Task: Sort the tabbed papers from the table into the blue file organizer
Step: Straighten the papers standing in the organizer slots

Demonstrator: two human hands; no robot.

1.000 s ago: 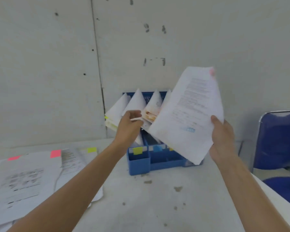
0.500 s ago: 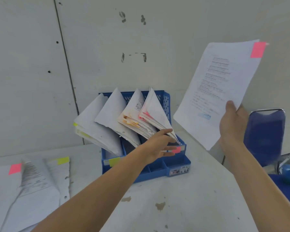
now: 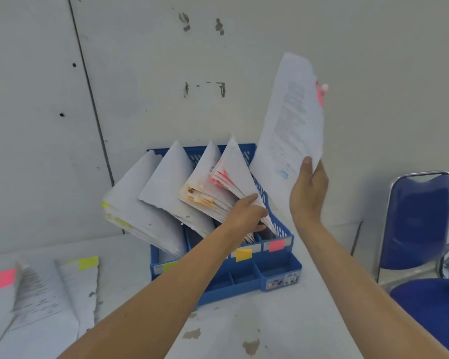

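Holding the pink-tabbed sheet (image 3: 293, 120) in my right hand (image 3: 309, 193), I have the thumb on its printed face and the fingers curled behind its lower edge. It hangs in the air above the right end of the blue file organizer (image 3: 246, 283), which stands on the worktop (image 3: 270, 327) against the wall. What matters for the drop is that the sheet's long axis runs nearly upright, and its lower corner points down and left toward the rightmost slot, the one fronted by a pink label (image 3: 277, 245). That slot lies below and just left of my right hand. My left hand (image 3: 246, 213) is nearer to it, with fairly straight fingers laid against the face of the pink-tabbed stack (image 3: 236, 169) already filed there; I judge it is leaning that stack leftward so a gap opens behind it. I expect the sheet must go down edge-first, close along the organizer's right wall. It is a thin white page of printed text with a small blue mark low down, it bows slightly, and its pink tab (image 3: 320, 93) sticks out near the top right edge. More tabbed papers (image 3: 36, 294) lie unsorted on the worktop at far left.
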